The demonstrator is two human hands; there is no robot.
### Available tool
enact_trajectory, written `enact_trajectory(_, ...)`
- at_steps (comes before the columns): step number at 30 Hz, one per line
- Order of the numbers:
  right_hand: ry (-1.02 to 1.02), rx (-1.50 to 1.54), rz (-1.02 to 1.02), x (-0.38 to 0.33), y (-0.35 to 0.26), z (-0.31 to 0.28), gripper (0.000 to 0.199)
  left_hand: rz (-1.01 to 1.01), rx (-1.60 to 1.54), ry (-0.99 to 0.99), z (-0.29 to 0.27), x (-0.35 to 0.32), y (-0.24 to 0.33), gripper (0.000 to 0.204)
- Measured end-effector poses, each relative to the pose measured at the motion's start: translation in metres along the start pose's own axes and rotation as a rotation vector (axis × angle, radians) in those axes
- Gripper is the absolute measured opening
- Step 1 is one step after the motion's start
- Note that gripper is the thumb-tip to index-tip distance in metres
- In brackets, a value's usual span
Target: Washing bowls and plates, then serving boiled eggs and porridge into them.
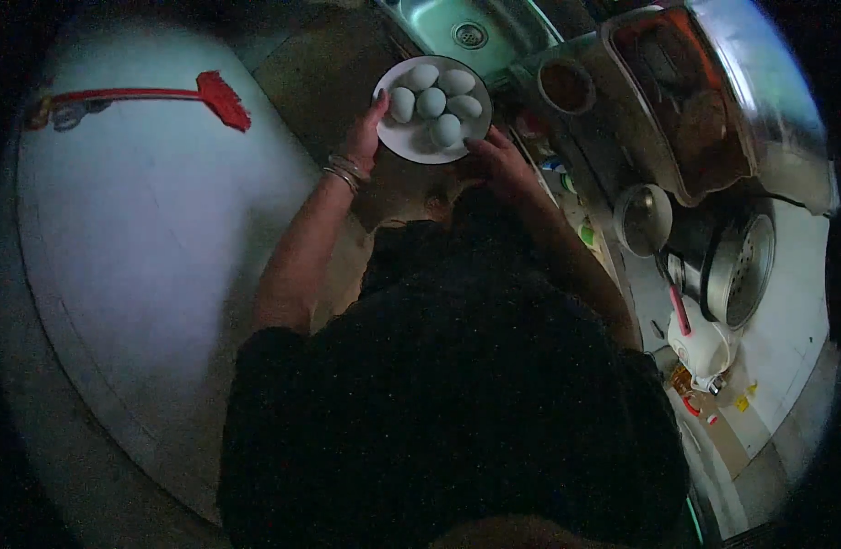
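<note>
A white plate with a dark rim (407,146) is held up in front of me, with several pale eggs (431,102) lying on it. My left hand (369,130) grips the plate's left edge, thumb over the rim; bangles circle that wrist. At the plate's lower right edge, my right hand (495,154) holds it as well, its fingers partly hidden in shadow. Beneath the plate, the fingers of both hands are out of sight.
Just beyond the plate is a metal sink (517,37) with a round drain. On the right-hand counter stand a brown-stained rack or basin (686,119), a small bowl (567,85), a pan (643,220) and a steamer pot (741,270). A red fly swatter (137,93) hangs at the left wall.
</note>
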State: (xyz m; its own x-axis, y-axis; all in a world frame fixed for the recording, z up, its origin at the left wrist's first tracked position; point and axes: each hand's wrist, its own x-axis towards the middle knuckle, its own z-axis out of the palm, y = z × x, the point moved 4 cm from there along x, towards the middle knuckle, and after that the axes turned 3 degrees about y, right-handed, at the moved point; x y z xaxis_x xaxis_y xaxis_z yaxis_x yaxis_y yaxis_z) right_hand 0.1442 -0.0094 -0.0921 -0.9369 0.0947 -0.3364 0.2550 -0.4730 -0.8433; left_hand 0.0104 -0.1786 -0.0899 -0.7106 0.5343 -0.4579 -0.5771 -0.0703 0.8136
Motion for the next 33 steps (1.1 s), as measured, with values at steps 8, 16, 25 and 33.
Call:
enact_trajectory(8,0.244,0.177,0.119,0.064,0.013,-0.032,0.04,-0.101,0.545,0.413,-0.037,0.108,0.006,0.075)
enact_trajectory(16,0.404,0.386,0.055,0.131,-0.002,-0.034,0.042,0.105,0.472,0.271,-0.068,0.208,0.071,0.032)
enact_trajectory(25,0.697,0.539,0.02,0.215,0.038,-0.063,0.045,0.621,1.249,0.132,-0.048,0.446,0.189,0.044)
enact_trajectory(33,0.98,0.6,0.089,0.257,0.086,-0.059,0.042,1.043,1.671,0.067,-0.023,0.573,0.253,0.055)
